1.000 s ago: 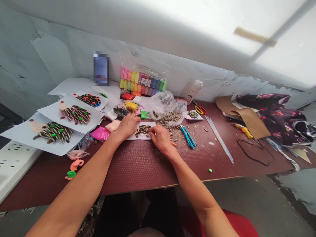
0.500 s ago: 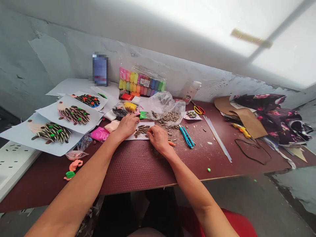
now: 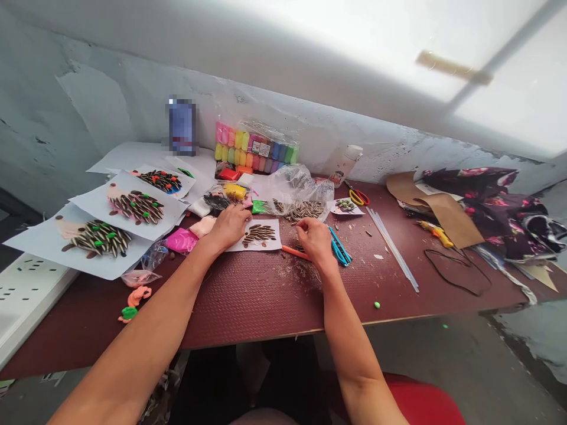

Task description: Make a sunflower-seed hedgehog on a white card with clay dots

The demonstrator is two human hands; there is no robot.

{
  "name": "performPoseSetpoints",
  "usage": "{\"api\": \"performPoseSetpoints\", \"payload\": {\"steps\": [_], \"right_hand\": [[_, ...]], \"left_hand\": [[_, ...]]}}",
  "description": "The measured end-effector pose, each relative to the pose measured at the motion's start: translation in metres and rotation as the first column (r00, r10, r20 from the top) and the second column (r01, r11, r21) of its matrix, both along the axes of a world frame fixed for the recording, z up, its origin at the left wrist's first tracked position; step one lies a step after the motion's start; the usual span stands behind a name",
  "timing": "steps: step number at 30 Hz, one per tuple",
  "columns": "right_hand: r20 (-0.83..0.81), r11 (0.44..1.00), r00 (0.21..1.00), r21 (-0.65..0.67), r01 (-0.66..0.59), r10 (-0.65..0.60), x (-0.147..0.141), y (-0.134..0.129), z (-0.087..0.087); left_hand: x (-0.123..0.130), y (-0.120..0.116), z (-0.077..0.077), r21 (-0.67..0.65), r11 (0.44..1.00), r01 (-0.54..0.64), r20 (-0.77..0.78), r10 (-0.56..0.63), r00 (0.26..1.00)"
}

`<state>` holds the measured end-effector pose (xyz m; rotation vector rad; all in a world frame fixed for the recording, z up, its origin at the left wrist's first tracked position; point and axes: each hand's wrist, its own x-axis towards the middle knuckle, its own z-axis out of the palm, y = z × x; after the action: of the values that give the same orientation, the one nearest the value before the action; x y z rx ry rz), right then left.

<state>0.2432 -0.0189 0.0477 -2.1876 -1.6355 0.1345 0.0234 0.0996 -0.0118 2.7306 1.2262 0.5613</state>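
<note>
A small white card (image 3: 269, 243) lies on the table, with dark striped sunflower seeds (image 3: 259, 235) laid on it in overlapping rows. My left hand (image 3: 231, 227) rests palm down over the card's left edge, fingers stretched across it. To the right, my right hand (image 3: 314, 239) is beside a heap of loose sunflower seeds (image 3: 305, 210), thumb and fingers pinched together. Whatever is between those fingertips is too small to make out. An orange stick-like tool (image 3: 295, 252) lies partly under the right hand, and a blue-handled cutter (image 3: 340, 247) sits just beyond it.
Sheets with seed hedgehogs (image 3: 133, 206) are stacked at the left. Packs of coloured clay (image 3: 257, 147) lean on the wall near a white bottle (image 3: 345, 165). Scissors (image 3: 358, 197), clear glue sticks (image 3: 392, 248), a yellow glue gun (image 3: 438, 235) and floral cloth (image 3: 500, 212) lie rightward.
My right hand has moved from the card's right edge rightward to the seed heap, uncovering the card and the orange tool. My left hand stays on the card.
</note>
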Motion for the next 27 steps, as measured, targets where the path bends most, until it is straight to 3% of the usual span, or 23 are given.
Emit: {"api": "performPoseSetpoints", "payload": {"steps": [4,10,21,27], "right_hand": [[0.044,0.989,0.997,-0.126,0.075,-0.070,0.016,-0.003,0.007],[0.032,0.959,0.999,-0.283,0.027,-0.018,0.018,-0.005,0.011],[0.148,0.925,0.989,-0.374,0.073,-0.018,0.017,-0.005,0.011],[0.110,0.964,0.993,-0.259,0.062,-0.034,0.016,-0.002,0.008]], "left_hand": [[0.000,-0.001,0.000,0.003,1.000,-0.007,-0.007,0.007,1.000],[0.000,0.000,0.000,-0.011,1.000,-0.012,-0.012,0.012,1.000],[0.000,0.000,0.001,-0.017,1.000,-0.016,-0.015,0.016,1.000],[0.000,-0.001,0.000,-0.007,1.000,-0.013,-0.008,0.013,1.000]]}}
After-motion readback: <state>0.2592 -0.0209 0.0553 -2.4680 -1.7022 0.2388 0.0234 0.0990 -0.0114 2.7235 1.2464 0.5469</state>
